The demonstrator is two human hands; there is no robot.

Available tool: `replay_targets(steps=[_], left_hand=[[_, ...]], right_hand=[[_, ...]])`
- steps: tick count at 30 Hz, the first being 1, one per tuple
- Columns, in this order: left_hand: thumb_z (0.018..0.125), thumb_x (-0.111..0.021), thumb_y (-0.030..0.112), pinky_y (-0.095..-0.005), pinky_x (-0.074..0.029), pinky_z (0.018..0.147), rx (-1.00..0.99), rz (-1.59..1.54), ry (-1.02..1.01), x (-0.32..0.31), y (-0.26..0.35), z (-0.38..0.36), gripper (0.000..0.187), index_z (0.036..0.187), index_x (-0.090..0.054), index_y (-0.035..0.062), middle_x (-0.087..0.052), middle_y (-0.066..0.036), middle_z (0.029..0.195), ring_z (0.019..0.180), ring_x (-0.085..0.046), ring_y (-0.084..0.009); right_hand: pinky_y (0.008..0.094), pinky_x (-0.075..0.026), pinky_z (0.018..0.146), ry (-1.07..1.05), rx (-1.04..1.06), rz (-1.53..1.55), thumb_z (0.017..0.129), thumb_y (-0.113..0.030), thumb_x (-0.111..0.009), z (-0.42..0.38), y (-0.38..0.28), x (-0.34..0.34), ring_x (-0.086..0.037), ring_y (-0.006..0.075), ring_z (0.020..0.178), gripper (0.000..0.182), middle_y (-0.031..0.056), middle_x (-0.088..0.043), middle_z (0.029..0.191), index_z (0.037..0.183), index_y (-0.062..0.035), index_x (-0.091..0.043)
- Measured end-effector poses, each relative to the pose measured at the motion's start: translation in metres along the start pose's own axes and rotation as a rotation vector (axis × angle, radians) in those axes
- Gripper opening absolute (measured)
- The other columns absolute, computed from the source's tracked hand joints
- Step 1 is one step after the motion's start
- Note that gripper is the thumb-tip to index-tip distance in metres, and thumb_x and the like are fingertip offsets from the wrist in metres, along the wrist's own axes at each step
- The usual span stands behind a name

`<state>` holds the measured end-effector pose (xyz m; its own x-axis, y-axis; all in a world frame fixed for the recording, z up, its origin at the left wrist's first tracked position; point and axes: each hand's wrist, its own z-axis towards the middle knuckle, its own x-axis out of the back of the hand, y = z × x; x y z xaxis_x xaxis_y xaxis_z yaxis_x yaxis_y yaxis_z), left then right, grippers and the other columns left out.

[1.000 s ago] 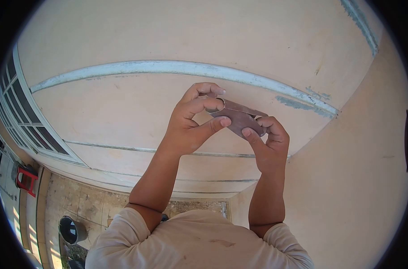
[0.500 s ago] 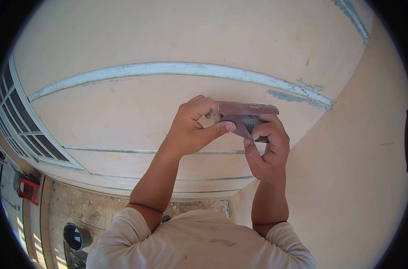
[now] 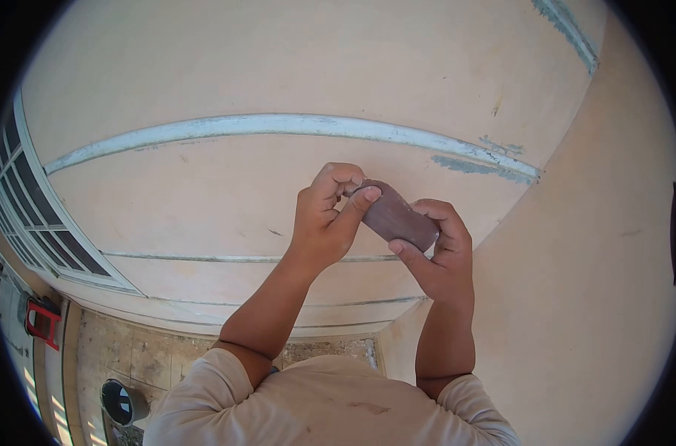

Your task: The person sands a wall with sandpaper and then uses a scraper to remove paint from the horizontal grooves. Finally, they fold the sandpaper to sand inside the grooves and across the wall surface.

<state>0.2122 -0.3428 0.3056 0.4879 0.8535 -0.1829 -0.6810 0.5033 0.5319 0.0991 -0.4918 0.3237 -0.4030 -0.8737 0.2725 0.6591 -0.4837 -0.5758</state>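
Maroon sheet [image 3: 400, 220], bent, grasped at opposite ends by left hand [image 3: 325, 217], right hand [image 3: 448, 255].

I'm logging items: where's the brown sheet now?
The brown sheet is right of centre in the head view, held by left hand and right hand, below the pale strip.

Lol, half a second ago the sandpaper [image 3: 399, 217] was gaping open, printed backing showing between the left hand [image 3: 329, 215] and the right hand [image 3: 446, 249]. Now it's closed up, brown side out, slanting down from left hand to right. Left thumb [image 3: 359, 205] has moved up, and the right fingers [image 3: 436, 209] went from the gap to the edge across from the right thumb [image 3: 411, 254].
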Motion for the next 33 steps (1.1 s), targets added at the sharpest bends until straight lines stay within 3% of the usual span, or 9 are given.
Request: replay_targets(steps=[3, 5, 9, 13, 17, 21, 27, 31, 33], left_hand=[[0.100, -0.070, 0.018, -0.0265, -0.050, 0.070, 0.073, 0.149, -0.023, -0.004, 0.002, -0.003, 0.019, 0.106, -0.056, 0.0066, -0.065, -0.007, 0.082, 0.073, -0.061, -0.0105], [0.101, -0.068, 0.018, -0.0276, -0.050, 0.067, 0.062, 0.173, -0.017, -0.005, -0.001, -0.004, 0.018, 0.106, -0.055, 0.0064, -0.064, -0.007, 0.079, 0.070, -0.060, -0.0111], [0.104, -0.062, 0.019, -0.0292, -0.047, 0.059, -0.165, 0.255, 0.020, -0.007, -0.016, -0.003, 0.017, 0.105, -0.053, 0.0054, -0.063, -0.008, 0.077, 0.064, -0.058, -0.0137], [0.105, -0.059, 0.021, -0.0297, -0.045, 0.057, -0.366, 0.405, 0.008, -0.006, -0.029, -0.005, 0.019, 0.110, -0.050, 0.0053, -0.062, -0.008, 0.075, 0.062, -0.057, -0.0154], [0.106, -0.058, 0.025, -0.0299, -0.047, 0.060, -0.129, 0.108, -0.105, -0.006, -0.031, -0.009, 0.028, 0.120, -0.044, 0.0056, -0.065, -0.009, 0.079, 0.063, -0.059, -0.0163], [0.105, -0.058, 0.023, -0.0291, -0.052, 0.068, -0.029, 0.002, -0.210, -0.011, -0.014, -0.004, 0.039, 0.134, -0.041, 0.0035, -0.074, -0.014, 0.092, 0.075, -0.069, -0.0192], [0.105, -0.056, 0.007, -0.0282, -0.052, 0.083, 0.111, -0.010, -0.303, -0.014, -0.007, 0.002, 0.050, 0.145, -0.027, 0.0065, -0.070, -0.018, 0.107, 0.096, -0.067, -0.0158], [0.105, -0.056, 0.006, -0.0278, -0.052, 0.083, 0.066, -0.077, -0.305, -0.018, -0.012, 0.006, 0.050, 0.145, -0.027, 0.0069, -0.070, -0.018, 0.108, 0.097, -0.066, -0.0158], [0.105, -0.060, 0.022, -0.0293, -0.052, 0.081, 0.096, -0.054, -0.224, -0.021, -0.014, 0.008, 0.050, 0.143, -0.033, 0.0056, -0.075, -0.018, 0.101, 0.090, -0.071, -0.0187]], right_hand=[[0.0331, -0.049, 0.082, 0.091, 0.064, -0.144, 0.078, -0.003, -0.083, 0.001, 0.000, -0.001, -0.065, 0.0205, 0.079, 0.039, 0.0091, -0.074, 0.102, 0.113, -0.0067, -0.067], [0.0317, -0.048, 0.079, 0.079, 0.214, -0.644, 0.077, -0.003, -0.082, 0.001, -0.014, -0.001, -0.063, 0.0220, 0.071, 0.035, 0.0063, -0.076, 0.096, 0.109, -0.0091, -0.068], [0.0312, -0.048, 0.076, 0.197, 0.243, -0.646, 0.076, -0.004, -0.081, -0.002, -0.008, -0.007, -0.062, 0.0231, 0.064, 0.032, 0.0046, -0.076, 0.089, 0.104, -0.0105, -0.069], [0.0273, -0.049, 0.067, 0.223, 0.104, -0.330, 0.079, 0.001, -0.077, -0.005, -0.015, -0.007, -0.063, 0.0133, 0.067, 0.024, 0.0069, -0.076, 0.089, 0.099, -0.0067, -0.067], [0.0231, -0.051, 0.063, 0.238, 0.023, -0.148, 0.084, 0.004, -0.074, -0.003, -0.019, -0.002, -0.064, 0.0071, 0.078, 0.018, 0.0088, -0.073, 0.090, 0.098, -0.0019, -0.063], [0.0236, -0.052, 0.070, 0.290, -0.274, 0.250, 0.085, 0.004, -0.073, 0.003, -0.021, -0.001, -0.065, 0.0102, 0.085, 0.023, 0.0097, -0.071, 0.097, 0.104, -0.0016, -0.061], [0.0280, -0.053, 0.083, 0.343, 0.084, -0.059, 0.087, 0.007, -0.070, 0.005, -0.006, -0.006, -0.065, 0.0133, 0.095, 0.030, 0.0099, -0.069, 0.106, 0.111, -0.0032, -0.056], [0.0325, -0.053, 0.093, 0.285, -0.101, 0.627, 0.091, -0.002, -0.071, 0.010, -0.005, -0.003, -0.065, 0.0176, 0.105, 0.029, 0.0111, -0.068, 0.115, 0.118, -0.0013, -0.059], [0.0336, -0.053, 0.095, 0.260, -0.206, 0.824, 0.094, -0.006, -0.071, 0.018, -0.006, -0.002, -0.065, 0.0192, 0.108, 0.030, 0.0115, -0.068, 0.118, 0.121, -0.0007, -0.060]])
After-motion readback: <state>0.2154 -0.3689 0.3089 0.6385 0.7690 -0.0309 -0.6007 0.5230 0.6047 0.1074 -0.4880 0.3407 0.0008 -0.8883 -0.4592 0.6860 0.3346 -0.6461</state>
